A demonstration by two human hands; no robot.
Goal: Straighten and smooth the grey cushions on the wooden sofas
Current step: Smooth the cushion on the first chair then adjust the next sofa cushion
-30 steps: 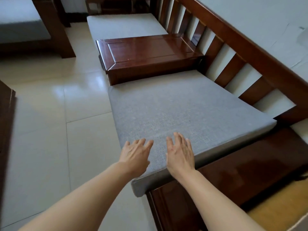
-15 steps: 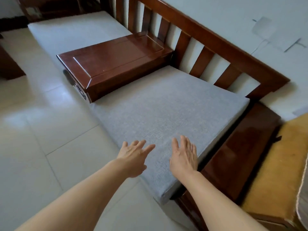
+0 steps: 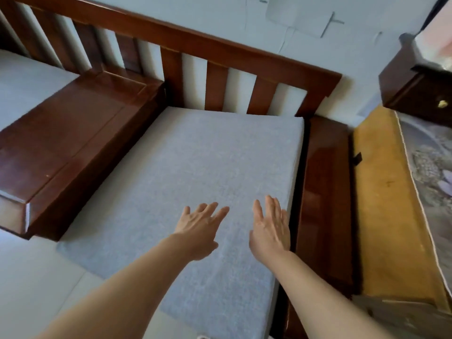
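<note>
Now both palms flat, fingers straight, gripping nothing: left hand (image 3: 199, 230) and right hand (image 3: 270, 228) over the flat grey fabric seat cushion (image 3: 195, 172) on the dark wooden slatted sofa (image 3: 220, 52); best press lightly, sweep evenly outward toward edges.

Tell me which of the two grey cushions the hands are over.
The near cushion, right of the wooden armrest block; both hands are spread over it. The other cushion lies beyond the block.

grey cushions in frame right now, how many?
2. One grey cushion lies in the centre under both hands; a second shows at far left, beyond the wooden armrest block. More may lie out of frame.
</note>
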